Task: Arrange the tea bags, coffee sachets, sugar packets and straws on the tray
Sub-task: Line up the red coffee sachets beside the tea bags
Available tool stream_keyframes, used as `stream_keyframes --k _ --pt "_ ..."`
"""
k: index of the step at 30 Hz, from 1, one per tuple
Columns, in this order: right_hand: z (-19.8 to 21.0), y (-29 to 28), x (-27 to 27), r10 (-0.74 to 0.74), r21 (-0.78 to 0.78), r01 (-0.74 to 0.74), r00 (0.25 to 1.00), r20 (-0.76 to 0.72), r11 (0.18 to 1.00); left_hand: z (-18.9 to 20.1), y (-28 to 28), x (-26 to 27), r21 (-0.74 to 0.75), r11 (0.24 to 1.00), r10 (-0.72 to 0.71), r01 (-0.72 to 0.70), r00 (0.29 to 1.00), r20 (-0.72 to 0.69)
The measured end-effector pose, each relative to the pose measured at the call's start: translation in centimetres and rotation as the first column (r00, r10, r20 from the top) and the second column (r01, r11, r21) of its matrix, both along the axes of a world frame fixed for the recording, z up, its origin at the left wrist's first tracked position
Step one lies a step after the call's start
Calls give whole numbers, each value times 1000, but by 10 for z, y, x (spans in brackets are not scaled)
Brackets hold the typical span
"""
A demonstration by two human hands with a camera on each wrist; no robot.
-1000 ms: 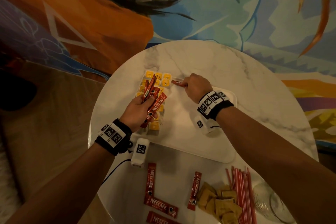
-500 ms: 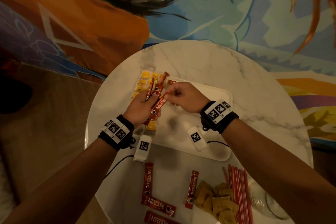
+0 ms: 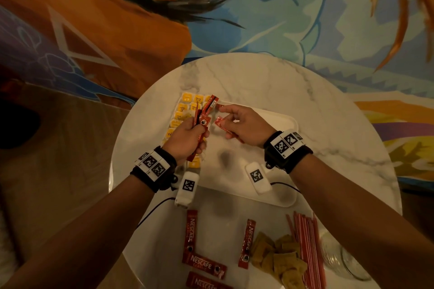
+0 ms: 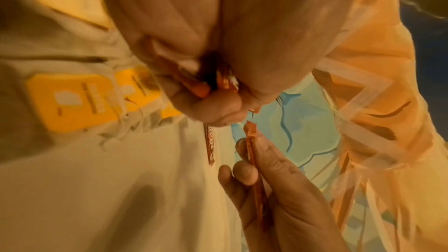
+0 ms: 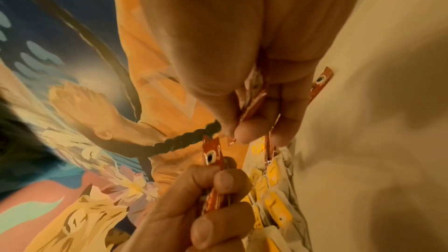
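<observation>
Your left hand (image 3: 187, 138) grips several coffee sachets (image 3: 206, 112) over the white tray (image 3: 277, 197); your right hand (image 3: 244, 126) pinches one sachet (image 3: 222, 124). The round marble table (image 3: 328, 124) stands before a painted mural (image 3: 234, 7), on what looks like wooden floor (image 3: 58, 148).

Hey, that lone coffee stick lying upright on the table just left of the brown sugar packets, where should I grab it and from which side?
Pinch the lone coffee stick across its narrow width near the middle, coming straight down from above. It lies flat on the table, with bare marble on its left. The sugar packets crowd its right edge, so set the fingers down carefully there.
</observation>
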State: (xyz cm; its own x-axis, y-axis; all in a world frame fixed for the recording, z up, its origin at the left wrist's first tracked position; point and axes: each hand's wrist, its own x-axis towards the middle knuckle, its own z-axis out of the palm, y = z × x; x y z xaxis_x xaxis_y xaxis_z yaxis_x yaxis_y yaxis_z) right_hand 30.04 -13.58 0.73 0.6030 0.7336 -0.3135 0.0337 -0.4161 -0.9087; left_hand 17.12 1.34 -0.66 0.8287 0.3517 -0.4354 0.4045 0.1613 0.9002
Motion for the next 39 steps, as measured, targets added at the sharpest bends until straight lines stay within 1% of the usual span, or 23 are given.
stream_keyframes --k 3,7,9,11,13,15,17,19,23,26,30,35,39 --pt "-3 1 2 8 17 -8 1000 1 1000 -1 -1 3 47 999 -19 18 999 34" --pt "-5 -2 5 12 50 -9 997 -70 999 1 -3 7 54 997 -51 47 996 68" --pt "-6 -3 6 23 69 -18 997 -78 997 2 -5 9 69 996 -70 65 995 65" --pt "-6 -4 7 15 64 -11 998 -59 998 0 -6 11 85 995 -51 47 998 44" --pt "-6 -5 8 -19 47 19 1000 -1 999 -2 -4 14 87 996 12 -14 1000 23" --pt "-7 -9 13 -64 22 62 992 106 998 -2 -1 17 67 994 81 -82 997 12" --pt "-10 -12 20 -86 -25 93 975 206 995 -1 3 20 59 992 109 -109 994 2" --pt "-15 -13 28 -103 -78 128 957 273 989 -1 6 21 54 990 130 -130 991 3" --pt "-31 -10 43 -148 -180 244 894 424 953 -3 9 21 27 985 172 -172 985 2" --pt "-42 -6 50 -182 -220 311 868 461 925 -4 10 19 25 986 167 -167 986 -5" --pt "-49 3 51 -139 -268 309 851 507 913 -5 12 15 5 986 168 -168 986 -3" --pt "-51 12 52 -127 -255 304 834 536 918 -5 13 12 -3 985 175 -175 985 -1" --pt "-50 17 53 -87 -287 309 802 591 907 -6 15 10 -13 983 185 -185 983 4"
